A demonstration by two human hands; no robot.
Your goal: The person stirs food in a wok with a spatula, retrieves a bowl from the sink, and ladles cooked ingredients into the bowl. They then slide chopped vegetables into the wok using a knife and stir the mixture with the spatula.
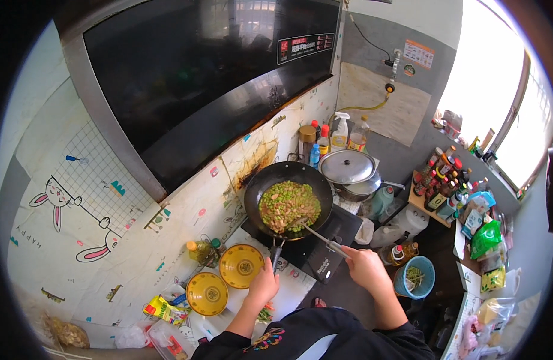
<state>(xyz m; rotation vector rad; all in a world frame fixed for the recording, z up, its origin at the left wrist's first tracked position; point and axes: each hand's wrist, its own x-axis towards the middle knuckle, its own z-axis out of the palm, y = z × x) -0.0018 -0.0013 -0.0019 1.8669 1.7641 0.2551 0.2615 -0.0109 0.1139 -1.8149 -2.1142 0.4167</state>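
My left hand [264,284] grips the black handle [276,257] of a dark wok [254,189], which sits on a black cooktop [337,234]. In the wok lies a heap of green beans or peas with browned meat pieces [289,202]. My right hand [368,266] holds a metal spatula [321,237] by its grey handle. Its blade rests among the food at the wok's near right side. Two yellow patterned bowls, one nearer the wok [241,266] and one lower left [207,294], stand beside my left hand.
Behind the wok to the right are a lidded pot [348,166] and a spray bottle [340,132]. A range hood [204,90] overhangs the wall side. Sauce bottles crowd a wooden shelf [431,204] at right. A blue bin [415,276] with scraps stands on the floor near my right arm.
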